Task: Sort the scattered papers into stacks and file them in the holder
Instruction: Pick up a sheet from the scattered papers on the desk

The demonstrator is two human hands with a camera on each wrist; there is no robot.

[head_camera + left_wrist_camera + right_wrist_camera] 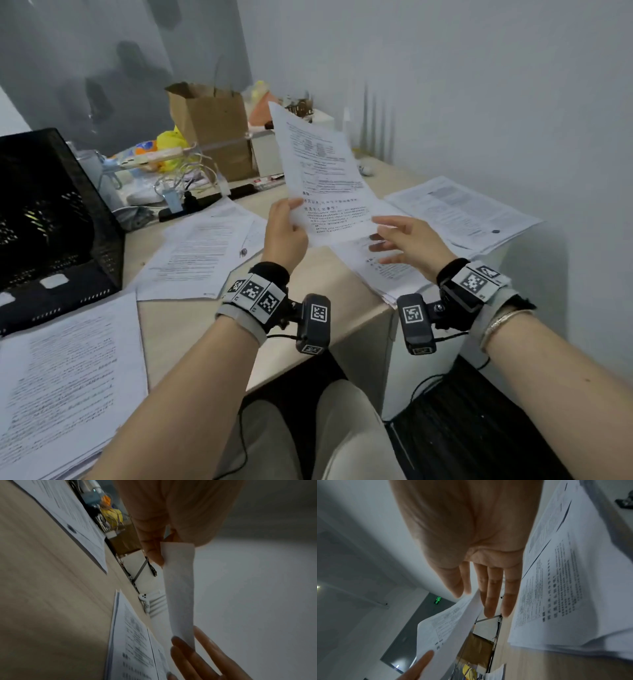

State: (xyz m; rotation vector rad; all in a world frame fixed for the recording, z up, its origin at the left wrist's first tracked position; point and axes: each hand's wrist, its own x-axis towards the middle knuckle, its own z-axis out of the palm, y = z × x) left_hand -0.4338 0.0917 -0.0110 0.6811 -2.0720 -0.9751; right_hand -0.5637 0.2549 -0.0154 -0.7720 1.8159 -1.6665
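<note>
Head view: one held sheet [322, 171], two hands.

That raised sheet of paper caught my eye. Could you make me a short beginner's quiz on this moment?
1. True or false: the left hand pinches the raised sheet at its lower left corner.
2. The right hand is: A) gripping a pen, B) open beside the sheet's lower right edge, C) resting flat on the black holder.
3. Fill in: behind the sheet stands a brown paper ____.

Key: 1 true; 2 B; 3 bag.
</note>
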